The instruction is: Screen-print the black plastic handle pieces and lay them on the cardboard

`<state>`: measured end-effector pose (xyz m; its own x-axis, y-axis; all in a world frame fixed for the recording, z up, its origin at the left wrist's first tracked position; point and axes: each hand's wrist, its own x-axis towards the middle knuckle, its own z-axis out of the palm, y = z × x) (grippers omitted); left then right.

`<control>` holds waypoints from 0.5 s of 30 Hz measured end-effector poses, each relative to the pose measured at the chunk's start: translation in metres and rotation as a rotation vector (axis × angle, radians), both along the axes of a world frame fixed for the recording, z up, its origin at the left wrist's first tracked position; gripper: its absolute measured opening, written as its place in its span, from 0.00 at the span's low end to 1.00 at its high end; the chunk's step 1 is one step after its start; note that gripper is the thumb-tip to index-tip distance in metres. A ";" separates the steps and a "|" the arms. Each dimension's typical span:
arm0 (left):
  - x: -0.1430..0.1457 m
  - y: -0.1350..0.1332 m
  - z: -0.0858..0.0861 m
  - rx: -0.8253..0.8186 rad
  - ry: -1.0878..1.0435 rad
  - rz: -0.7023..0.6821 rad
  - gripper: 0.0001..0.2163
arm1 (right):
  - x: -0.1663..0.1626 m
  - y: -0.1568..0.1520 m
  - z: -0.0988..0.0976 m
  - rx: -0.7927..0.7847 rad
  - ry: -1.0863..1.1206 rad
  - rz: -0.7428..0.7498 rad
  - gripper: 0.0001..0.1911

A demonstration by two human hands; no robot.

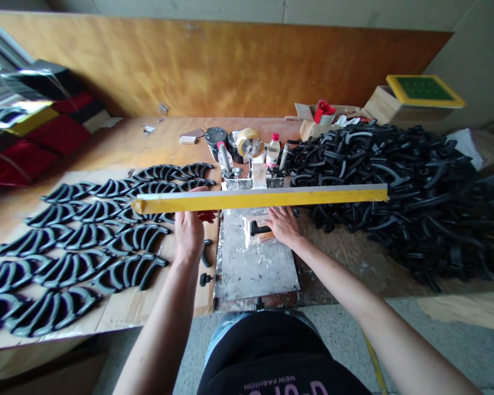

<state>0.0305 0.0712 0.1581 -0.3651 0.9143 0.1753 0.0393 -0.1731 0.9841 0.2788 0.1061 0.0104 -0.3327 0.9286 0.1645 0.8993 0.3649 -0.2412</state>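
A long yellow-edged screen frame (263,198) runs across the middle, seen edge-on above the grey metal plate (251,269). My left hand (189,233) is left of the plate, partly hidden by the frame's edge. Its visible fingers reach forward and to the right, apart, with nothing seen in them. My right hand (283,225) rests palm down over the plate, fingers on the right end of a curved black handle (259,227). That handle lies on the small fixture, next to an orange strip. Another black handle (206,254) lies alone left of the plate.
Rows of curved black handles (82,238) lie on cardboard (119,315) at left. A large heap of black handles (395,192) is at right. Behind the plate stand a tape roll (249,144), a red-capped bottle (273,151) and a dark tub (216,137).
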 end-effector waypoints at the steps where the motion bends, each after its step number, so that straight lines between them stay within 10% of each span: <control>1: 0.000 0.000 -0.001 -0.002 0.003 -0.003 0.17 | 0.005 0.003 0.002 -0.004 0.008 -0.055 0.26; 15: -0.002 0.000 -0.001 -0.017 0.034 0.008 0.18 | -0.105 0.048 -0.020 -0.093 0.031 0.336 0.19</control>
